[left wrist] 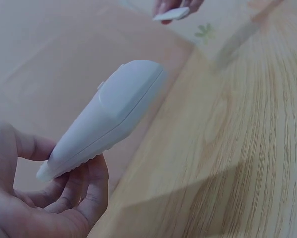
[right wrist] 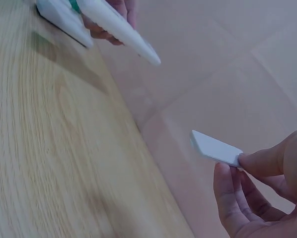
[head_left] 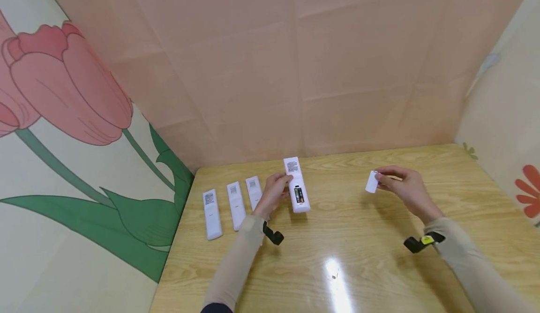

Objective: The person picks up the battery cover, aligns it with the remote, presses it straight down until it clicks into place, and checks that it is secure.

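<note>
In the head view my left hand point(head_left: 273, 192) grips a white remote control point(head_left: 297, 180) by its side, raised over the table. Its back faces me, and the uncovered battery compartment point(head_left: 299, 194) shows dark batteries inside. The left wrist view has the same remote point(left wrist: 109, 114) edge-on, thumb on one face and fingers curled under the other. Off to the right, my right hand point(head_left: 402, 186) pinches a small white battery cover point(head_left: 371, 182) between thumb and fingers, above the table. The right wrist view shows that cover point(right wrist: 215, 148) tilted, held by one end.
Three more white remotes lie face down at the left: an outer one point(head_left: 213, 215), a middle one point(head_left: 236, 206) and one point(head_left: 253, 191) partly behind my left hand. A pinkish sheet point(head_left: 295, 69) stands along the back edge of the wooden table point(head_left: 358, 242).
</note>
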The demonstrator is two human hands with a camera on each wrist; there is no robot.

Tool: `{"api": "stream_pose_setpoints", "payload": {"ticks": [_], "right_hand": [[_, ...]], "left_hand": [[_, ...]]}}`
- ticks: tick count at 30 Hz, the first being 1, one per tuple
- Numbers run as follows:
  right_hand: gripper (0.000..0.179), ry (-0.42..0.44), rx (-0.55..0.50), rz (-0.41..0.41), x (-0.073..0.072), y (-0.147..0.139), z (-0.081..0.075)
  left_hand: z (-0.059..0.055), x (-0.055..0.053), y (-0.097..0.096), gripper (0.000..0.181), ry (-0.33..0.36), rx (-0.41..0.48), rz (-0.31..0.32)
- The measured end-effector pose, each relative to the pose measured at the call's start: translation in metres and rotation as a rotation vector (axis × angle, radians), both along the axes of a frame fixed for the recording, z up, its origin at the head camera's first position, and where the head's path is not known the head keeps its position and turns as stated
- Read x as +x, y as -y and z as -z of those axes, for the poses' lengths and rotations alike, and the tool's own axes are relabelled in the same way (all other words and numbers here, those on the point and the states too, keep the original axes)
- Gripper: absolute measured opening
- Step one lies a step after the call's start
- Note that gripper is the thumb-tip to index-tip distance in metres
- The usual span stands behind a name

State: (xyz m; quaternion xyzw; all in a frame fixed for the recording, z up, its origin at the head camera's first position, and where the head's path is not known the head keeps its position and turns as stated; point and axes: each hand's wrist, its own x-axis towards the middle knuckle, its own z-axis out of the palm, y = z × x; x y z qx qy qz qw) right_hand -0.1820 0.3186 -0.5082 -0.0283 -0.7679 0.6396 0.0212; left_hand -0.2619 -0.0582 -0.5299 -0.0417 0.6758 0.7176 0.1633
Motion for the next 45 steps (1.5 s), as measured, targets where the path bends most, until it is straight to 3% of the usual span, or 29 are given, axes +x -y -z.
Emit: {"api": "stream_pose_setpoints", "payload": {"ticks": [10, 20, 28, 36, 45], "right_hand": [[0.049, -0.008, 0.040, -0.020, -0.001, 0.016, -0.015], [0.046, -0.055, 0.038, -0.063, 0.004, 0.039, -0.025], [0.042, -0.055, -0.008, -0.093, 0.005, 0.055, -0.029], [0.042, -0.060, -0.064, -0.129, 0.005, 0.074, -0.032], [0.040, -0.069, -0.051, -0.145, 0.005, 0.088, -0.036]], "left_hand": [[-0.006, 0.003, -0.010, 0.037, -0.014, 0.023, -0.013], [-0.009, 0.007, -0.009, 0.041, -0.027, -0.004, 0.023], [-0.016, 0.012, -0.015, 0.045, -0.052, 0.024, 0.050], [-0.020, 0.016, -0.021, 0.042, -0.059, 0.042, 0.037], [-0.022, 0.024, -0.028, 0.037, -0.074, 0.073, 0.052]]}}
